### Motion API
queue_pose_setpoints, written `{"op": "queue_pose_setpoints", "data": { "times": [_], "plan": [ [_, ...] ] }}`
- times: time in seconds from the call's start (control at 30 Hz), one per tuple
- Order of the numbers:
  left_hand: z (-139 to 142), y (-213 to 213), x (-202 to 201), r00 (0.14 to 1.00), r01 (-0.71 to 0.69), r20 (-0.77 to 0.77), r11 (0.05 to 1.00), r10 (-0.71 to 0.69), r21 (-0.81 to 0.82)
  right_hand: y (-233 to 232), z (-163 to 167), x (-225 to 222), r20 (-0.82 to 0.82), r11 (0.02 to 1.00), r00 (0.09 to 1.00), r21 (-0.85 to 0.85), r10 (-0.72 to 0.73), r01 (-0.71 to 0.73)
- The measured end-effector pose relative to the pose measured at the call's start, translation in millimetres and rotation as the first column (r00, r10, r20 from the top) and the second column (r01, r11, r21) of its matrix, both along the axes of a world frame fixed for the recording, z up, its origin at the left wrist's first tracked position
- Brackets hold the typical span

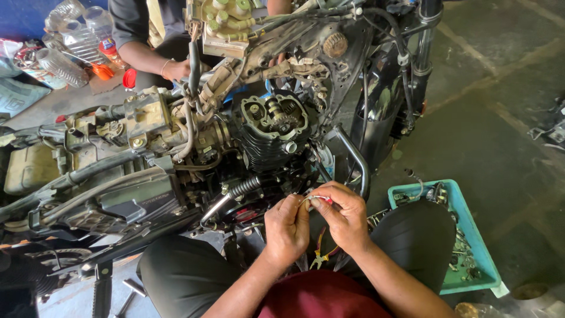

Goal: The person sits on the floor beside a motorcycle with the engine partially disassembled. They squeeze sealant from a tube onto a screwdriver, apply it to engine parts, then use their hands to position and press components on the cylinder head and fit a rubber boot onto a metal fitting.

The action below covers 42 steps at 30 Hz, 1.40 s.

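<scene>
Head view: we pinch a thin, pale wire w/ a small red end (318,199) between both hands, low beside the stripped black motorcycle engine (272,126). Left hand (286,227) and right hand (344,215) are each closed on it, fingertips together, prob. for control. Teal plastic tray (479,247) at right holds small metal parts. Red-handled pliers (319,254) lie below.

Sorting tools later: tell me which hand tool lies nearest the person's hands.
The pliers with red and yellow handles, on the floor just below the left hand and right hand; the metal wrenches lie farther left.
</scene>
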<state>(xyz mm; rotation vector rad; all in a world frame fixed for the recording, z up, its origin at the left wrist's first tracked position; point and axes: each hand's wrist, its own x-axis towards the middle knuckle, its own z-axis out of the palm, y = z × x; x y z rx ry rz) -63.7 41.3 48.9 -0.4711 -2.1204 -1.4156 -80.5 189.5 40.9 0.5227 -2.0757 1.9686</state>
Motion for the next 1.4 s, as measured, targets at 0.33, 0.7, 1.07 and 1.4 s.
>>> {"op": "queue_pose_setpoints", "data": {
  "times": [0.33,0.7,1.07,1.4],
  "plan": [
    [-53,3,-28,0.888,-0.07,0.459,0.987,-0.004,0.145,-5,-66,-28,0.193,0.999,0.981,-0.033,-0.037,0.044],
    [-100,-11,-36,0.727,0.049,0.659,0.972,-0.194,0.231,8,-111,-17,0.41,0.954,0.896,-0.297,0.17,-0.044],
    [-73,-18,-56,0.319,0.022,0.845,0.894,-0.43,0.447,24,-112,-26,0.413,0.944,0.88,-0.312,0.232,-0.102],
    [-56,-35,-63,0.088,0.057,0.796,0.801,-0.598,0.596,36,-95,-31,0.223,0.936,0.911,-0.146,0.346,-0.32]
  ]
}}
